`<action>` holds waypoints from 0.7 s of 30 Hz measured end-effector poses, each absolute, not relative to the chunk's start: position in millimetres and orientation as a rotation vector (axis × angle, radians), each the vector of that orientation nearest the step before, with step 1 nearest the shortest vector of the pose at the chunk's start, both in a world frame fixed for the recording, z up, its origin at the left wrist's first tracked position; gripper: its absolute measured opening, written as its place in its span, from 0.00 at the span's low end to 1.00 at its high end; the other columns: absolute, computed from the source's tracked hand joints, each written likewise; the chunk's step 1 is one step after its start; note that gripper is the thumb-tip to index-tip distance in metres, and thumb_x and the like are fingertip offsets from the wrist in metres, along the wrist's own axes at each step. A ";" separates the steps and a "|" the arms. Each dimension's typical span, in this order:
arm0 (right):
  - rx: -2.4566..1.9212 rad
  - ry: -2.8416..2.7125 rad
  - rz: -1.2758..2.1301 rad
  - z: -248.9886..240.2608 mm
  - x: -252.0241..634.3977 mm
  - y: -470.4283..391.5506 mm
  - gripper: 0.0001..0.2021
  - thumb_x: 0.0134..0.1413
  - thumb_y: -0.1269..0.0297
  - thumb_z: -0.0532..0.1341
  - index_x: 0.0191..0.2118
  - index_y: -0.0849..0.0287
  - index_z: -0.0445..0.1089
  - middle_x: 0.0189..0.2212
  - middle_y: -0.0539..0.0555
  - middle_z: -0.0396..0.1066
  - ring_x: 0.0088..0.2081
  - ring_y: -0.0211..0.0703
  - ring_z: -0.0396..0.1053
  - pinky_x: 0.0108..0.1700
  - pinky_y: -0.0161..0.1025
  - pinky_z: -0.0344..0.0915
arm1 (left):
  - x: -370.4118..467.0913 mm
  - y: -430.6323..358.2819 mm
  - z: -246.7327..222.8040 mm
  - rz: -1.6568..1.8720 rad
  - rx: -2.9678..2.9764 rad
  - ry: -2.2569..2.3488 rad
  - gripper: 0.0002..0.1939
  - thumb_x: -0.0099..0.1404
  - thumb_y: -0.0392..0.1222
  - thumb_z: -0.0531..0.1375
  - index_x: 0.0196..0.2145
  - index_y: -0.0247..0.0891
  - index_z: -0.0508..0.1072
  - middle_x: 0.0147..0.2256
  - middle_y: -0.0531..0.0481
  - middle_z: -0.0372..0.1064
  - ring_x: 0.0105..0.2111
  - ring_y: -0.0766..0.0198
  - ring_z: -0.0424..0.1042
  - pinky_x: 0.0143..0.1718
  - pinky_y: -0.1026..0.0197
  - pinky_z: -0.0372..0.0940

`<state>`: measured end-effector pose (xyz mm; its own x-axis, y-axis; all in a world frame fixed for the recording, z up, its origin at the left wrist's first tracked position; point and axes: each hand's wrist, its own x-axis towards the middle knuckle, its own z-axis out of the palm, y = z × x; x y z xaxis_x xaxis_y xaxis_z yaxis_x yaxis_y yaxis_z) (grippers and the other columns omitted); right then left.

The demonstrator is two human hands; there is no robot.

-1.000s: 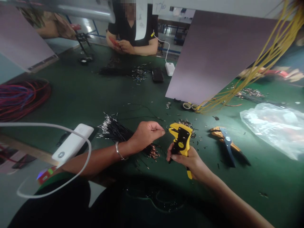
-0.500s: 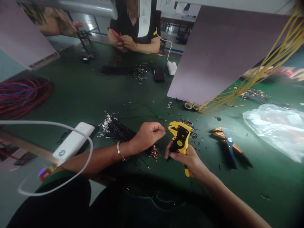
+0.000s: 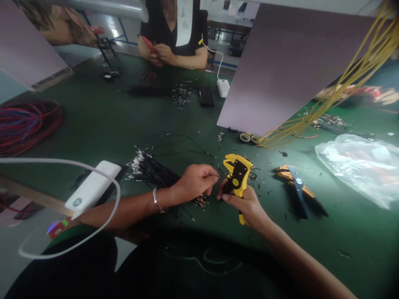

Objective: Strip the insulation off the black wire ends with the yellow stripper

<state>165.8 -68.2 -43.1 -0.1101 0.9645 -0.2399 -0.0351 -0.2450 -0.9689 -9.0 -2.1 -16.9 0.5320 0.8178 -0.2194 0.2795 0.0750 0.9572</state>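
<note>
My right hand (image 3: 249,203) is wrapped round the handles of a yellow-and-black wire stripper (image 3: 238,176), held upright with its jaws towards the upper left. Just left of the tool, my left hand (image 3: 198,180) is closed in a pinch. A thin dark tip, apparently a wire, shows at its fingertips, apart from the jaws. Beneath the left hand and forearm lies a bundle of black wires (image 3: 158,172). Silvery terminals (image 3: 139,162) cover its far left end, and bare copper ends (image 3: 201,201) show at the other.
A second, blue-and-orange wire stripper (image 3: 297,187) lies to the right, near a clear plastic bag (image 3: 358,166). A white power bank (image 3: 93,182) with a cable is at the left. Tape rolls (image 3: 245,138), hanging yellow wires (image 3: 327,108) and a panel (image 3: 280,62) stand beyond. A person (image 3: 173,37) works opposite.
The view has shifted slightly. My left hand has turned a little, its fingertips lower, and the wire stripper in my right hand has risen slightly. Both grips stay closed.
</note>
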 end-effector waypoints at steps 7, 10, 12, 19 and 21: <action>-1.303 -1.214 1.468 -42.2 164.4 -67.4 0.06 0.45 0.65 0.63 0.32 0.59 0.68 0.28 0.52 0.71 0.33 0.45 0.67 0.34 0.41 0.62 | -5.1 -4.9 -11.5 0.507 1.490 1.021 0.07 0.59 0.39 0.56 0.30 0.33 0.72 0.16 0.55 0.65 0.15 0.73 0.59 0.18 0.68 0.56; -1.335 -1.221 1.448 -40.5 162.5 -67.4 0.06 0.44 0.65 0.64 0.30 0.59 0.68 0.28 0.52 0.70 0.30 0.43 0.65 0.32 0.40 0.61 | -2.9 -6.9 -10.0 0.530 1.470 1.004 0.06 0.59 0.38 0.56 0.29 0.33 0.71 0.16 0.55 0.65 0.15 0.73 0.60 0.18 0.69 0.56; -1.368 -1.207 1.439 -40.2 161.2 -67.6 0.07 0.43 0.64 0.64 0.30 0.59 0.68 0.26 0.51 0.70 0.29 0.42 0.64 0.31 0.40 0.60 | -1.2 -8.0 -9.6 0.542 1.442 0.987 0.05 0.59 0.37 0.56 0.28 0.33 0.71 0.15 0.55 0.64 0.16 0.73 0.60 0.18 0.69 0.56; -1.396 -1.211 1.387 -38.7 158.1 -69.5 0.07 0.42 0.65 0.64 0.30 0.59 0.68 0.25 0.50 0.68 0.27 0.41 0.62 0.30 0.38 0.60 | 0.6 -8.2 -6.5 0.561 1.382 1.013 0.04 0.57 0.34 0.55 0.27 0.33 0.70 0.15 0.57 0.63 0.15 0.74 0.60 0.17 0.70 0.55; -1.398 -1.220 1.384 -38.3 157.4 -69.9 0.06 0.42 0.65 0.64 0.30 0.59 0.68 0.26 0.51 0.68 0.27 0.41 0.63 0.30 0.38 0.60 | -0.2 -8.4 -6.3 0.566 1.374 1.006 0.04 0.57 0.34 0.55 0.27 0.34 0.70 0.15 0.57 0.63 0.15 0.74 0.60 0.17 0.70 0.55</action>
<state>157.4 -69.9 -38.3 -0.0651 0.9738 -0.2179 0.0940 -0.2114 -0.9729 -0.2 -8.4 -6.3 0.4947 0.8319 -0.2514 0.2165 0.1622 0.9627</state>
